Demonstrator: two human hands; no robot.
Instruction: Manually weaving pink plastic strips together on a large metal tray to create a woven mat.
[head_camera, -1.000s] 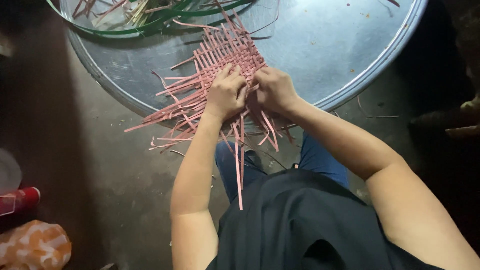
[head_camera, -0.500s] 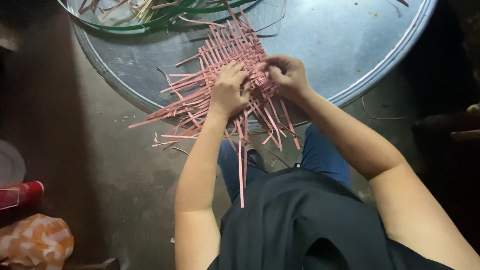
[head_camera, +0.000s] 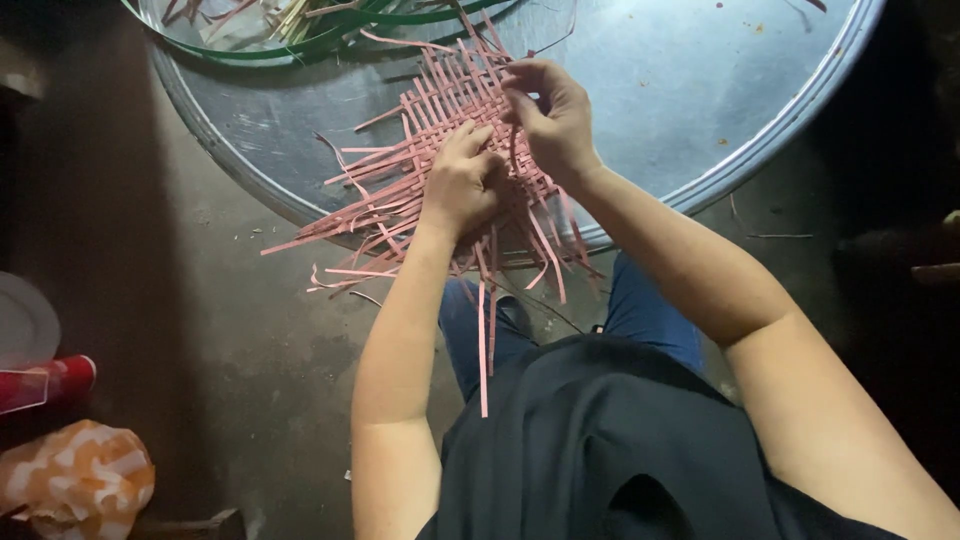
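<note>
Head view. The pink woven mat (head_camera: 445, 110) lies on the near edge of a large round metal tray (head_camera: 700, 90), partly overhanging the rim toward the person's knees.

The upper part of the mat, toward the tray's centre, shows a closed over-and-under lattice; that portion appears finished. The near and left portions are not: loose pink strips (head_camera: 350, 215) fan out unwoven to the left, and several hang down off the tray's edge, one long strip (head_camera: 483, 350) reaching down between the person's knees. In my judgement the weave is roughly half done, with the free ends yet to be interlaced and the border untreated.

The left hand (head_camera: 460, 185) is laid palm down on the mat, fingers bent and pressing the crossing strips flat; it pins rather than grips. The right hand (head_camera: 550, 115) is raised just above the lattice, fingers curled and pinched together on what seems to be a single pink strip end; the exact hold is partly hidden by the fingers themselves.

At the far edge of the tray sits a green-rimmed basin (head_camera: 300, 30) holding further strips, pink and pale, apparently stock. On the dark floor to the left are a red and white object (head_camera: 45, 380) and an orange patterned bundle (head_camera: 75, 480), both well apart from the work.
</note>
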